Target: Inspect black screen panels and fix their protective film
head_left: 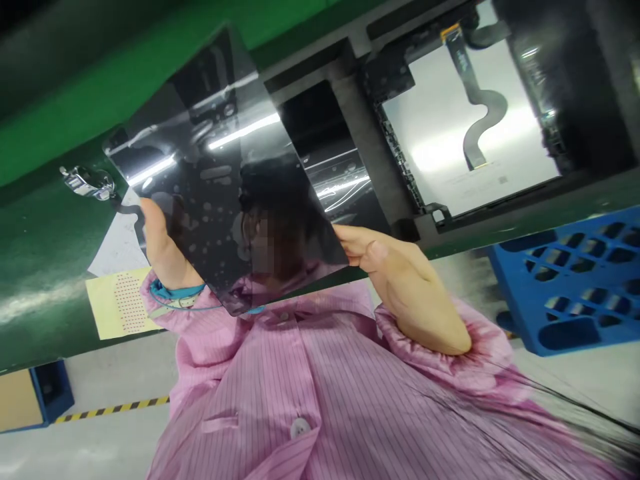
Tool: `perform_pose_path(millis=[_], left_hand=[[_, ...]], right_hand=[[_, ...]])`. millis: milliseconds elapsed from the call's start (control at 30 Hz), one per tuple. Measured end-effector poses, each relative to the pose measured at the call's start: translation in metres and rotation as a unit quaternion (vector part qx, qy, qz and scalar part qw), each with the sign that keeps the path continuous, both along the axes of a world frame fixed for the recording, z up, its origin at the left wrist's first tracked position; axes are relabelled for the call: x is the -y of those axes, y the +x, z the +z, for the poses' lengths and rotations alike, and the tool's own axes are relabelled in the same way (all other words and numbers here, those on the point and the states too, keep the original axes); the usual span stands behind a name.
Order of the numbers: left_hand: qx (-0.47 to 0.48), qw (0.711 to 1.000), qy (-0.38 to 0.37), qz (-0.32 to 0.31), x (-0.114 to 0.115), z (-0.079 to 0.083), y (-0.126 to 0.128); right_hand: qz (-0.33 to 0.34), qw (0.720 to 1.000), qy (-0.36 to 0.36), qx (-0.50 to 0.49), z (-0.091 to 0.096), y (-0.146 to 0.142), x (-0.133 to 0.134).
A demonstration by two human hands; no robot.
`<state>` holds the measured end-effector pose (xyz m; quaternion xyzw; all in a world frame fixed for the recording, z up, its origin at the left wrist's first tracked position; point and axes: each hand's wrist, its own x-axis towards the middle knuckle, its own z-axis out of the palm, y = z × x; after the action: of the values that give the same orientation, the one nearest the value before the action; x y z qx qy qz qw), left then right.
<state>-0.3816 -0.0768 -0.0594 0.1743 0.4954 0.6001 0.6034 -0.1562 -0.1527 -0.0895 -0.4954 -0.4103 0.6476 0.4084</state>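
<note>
I hold a dark glossy glass panel (pixel 220 167) up in front of me, tilted, with both hands. My left hand (pixel 163 247) grips its left edge from behind, fingers mostly hidden by the panel. My right hand (pixel 400 280) pinches the panel's lower right corner, thumb on top. The panel mirrors ceiling lights and shows smudges and spots. A small connector on a flex tail (pixel 87 181) hangs off its left side. My pink striped smock (pixel 310 387) fills the lower view.
A green work surface (pixel 45 260) runs across the view. On it lie a grey fixture (pixel 370 153) with an open tablet frame and flex cable (pixel 475 113), a yellow sheet (pixel 117 303) and white paper (pixel 117 247). A blue plastic pallet (pixel 580 280) stands at right.
</note>
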Motion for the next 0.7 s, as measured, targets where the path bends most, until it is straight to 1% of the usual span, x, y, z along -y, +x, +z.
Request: perform_pose_path(millis=[67,133,167,233,300,333,367,400,467,500,533,567,633,700], left_hand=[[0.05,0.998,-0.004,-0.046,-0.001,0.0,-0.012],[0.077,0.992,-0.053,-0.08,-0.003,0.002,-0.022],[0.079,0.991,-0.073,-0.081,-0.005,0.003,-0.024],[0.073,0.99,-0.092,-0.084,-0.01,0.008,-0.02],[0.059,0.988,-0.104,-0.1,-0.016,0.01,-0.007],[0.057,0.985,-0.115,-0.116,-0.02,0.01,0.002],[0.059,0.98,-0.129,-0.137,-0.024,0.008,0.012],[0.067,0.974,-0.147,-0.159,-0.029,0.005,0.022],[0.089,0.958,-0.189,-0.197,-0.037,-0.002,0.039],[0.097,0.95,-0.211,-0.209,-0.041,-0.006,0.044],[0.102,0.943,-0.232,-0.215,-0.045,-0.01,0.048],[0.105,0.938,-0.249,-0.218,-0.047,-0.013,0.051],[0.105,0.932,-0.266,-0.222,-0.05,-0.019,0.053],[0.083,0.944,-0.242,-0.21,-0.05,-0.023,0.053]], right_hand=[[0.026,1.0,0.005,-0.009,0.002,-0.003,-0.001],[0.043,0.999,-0.008,-0.016,0.006,-0.006,-0.003],[0.047,0.999,-0.018,-0.021,0.008,-0.007,-0.004],[0.046,0.998,-0.032,-0.036,0.009,-0.004,-0.008],[0.029,0.999,-0.025,-0.021,0.006,0.007,-0.012],[0.015,1.0,-0.012,0.013,0.003,0.016,-0.014],[0.001,0.998,0.009,0.067,-0.002,0.026,-0.016],[-0.011,0.99,0.037,0.139,-0.007,0.037,-0.017],[-0.022,0.952,0.093,0.291,-0.016,0.055,-0.019],[-0.022,0.93,0.113,0.348,-0.02,0.062,-0.02],[-0.018,0.914,0.125,0.386,-0.024,0.067,-0.02],[-0.011,0.905,0.133,0.405,-0.026,0.07,-0.021],[-0.003,0.898,0.141,0.418,-0.029,0.07,-0.022],[0.0,0.889,0.146,0.433,-0.03,0.067,-0.023]])
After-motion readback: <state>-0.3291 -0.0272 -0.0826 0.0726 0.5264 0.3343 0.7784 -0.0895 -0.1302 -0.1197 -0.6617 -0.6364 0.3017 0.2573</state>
